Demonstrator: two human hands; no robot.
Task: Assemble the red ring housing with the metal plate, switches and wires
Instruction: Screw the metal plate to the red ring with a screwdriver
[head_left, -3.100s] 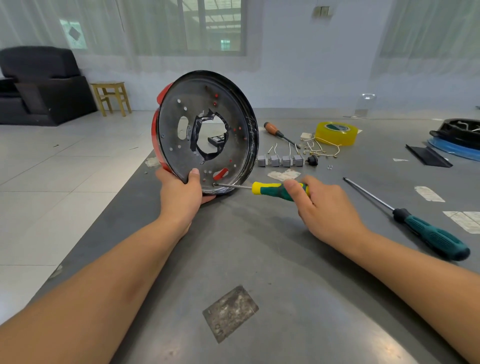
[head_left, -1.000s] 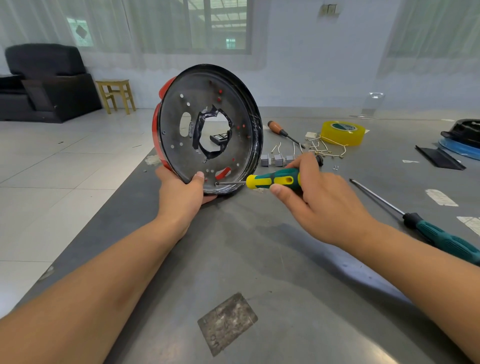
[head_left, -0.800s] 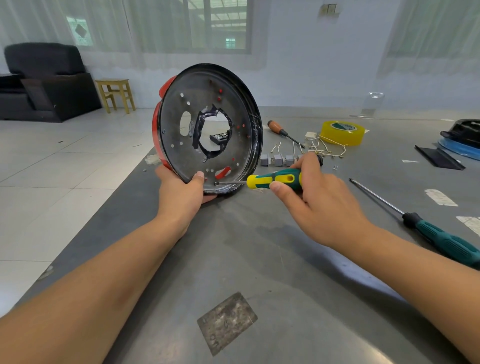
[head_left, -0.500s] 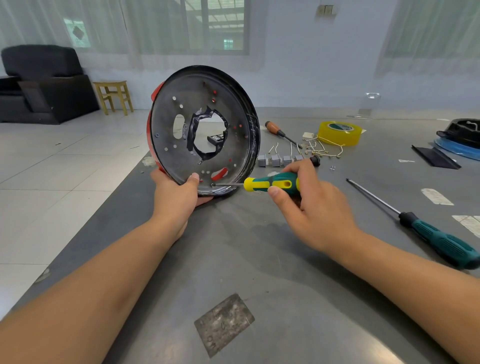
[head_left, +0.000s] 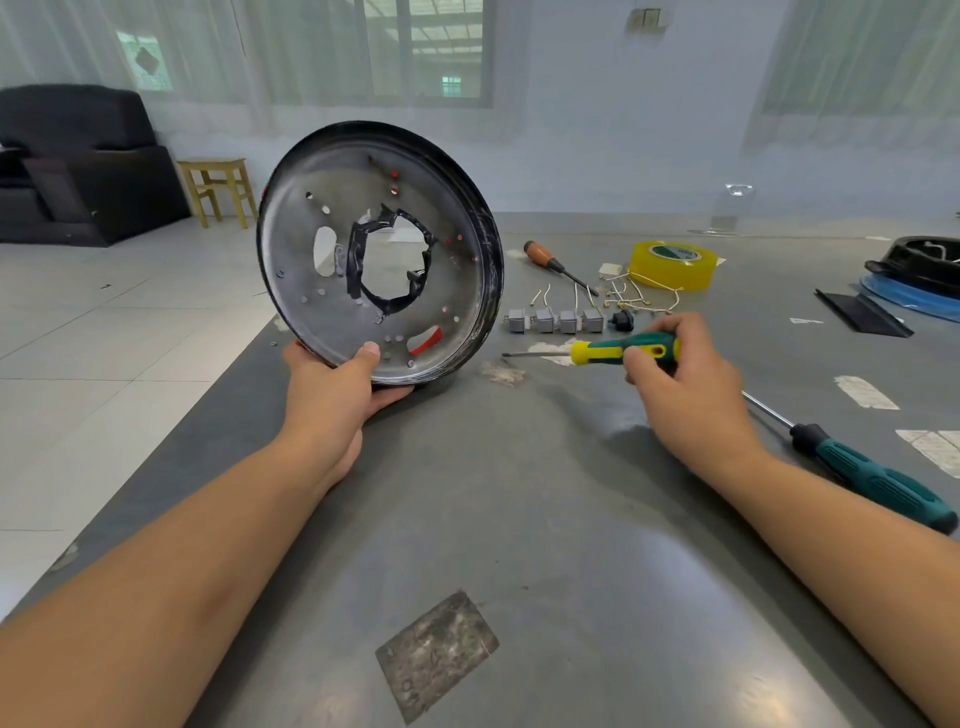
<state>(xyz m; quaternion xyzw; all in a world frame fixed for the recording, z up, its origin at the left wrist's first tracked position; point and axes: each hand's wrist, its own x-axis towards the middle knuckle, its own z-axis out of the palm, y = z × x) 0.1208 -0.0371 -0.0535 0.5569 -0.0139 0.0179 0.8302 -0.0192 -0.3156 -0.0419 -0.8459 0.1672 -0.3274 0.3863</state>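
The left hand (head_left: 332, 384) grips the upright metal plate (head_left: 379, 254) by its lower rim; the right hand (head_left: 685, 395) holds a yellow-green screwdriver (head_left: 613, 352). Its tip points at the plate without touching it.

Metal plate (head_left: 452, 291): round, grey, dished, black rim, many small holes, ragged central opening edged with black tape; stands on edge at table's left side, tilted, lower rim gripped. Red ring housing (head_left: 425, 340): mostly hidden behind plate, red showing through slot near bottom and small holes. Switches (head_left: 556, 320): four small grey blocks in row on table just right of plate. Wires (head_left: 631, 297): short pale pieces scattered beyond switches.
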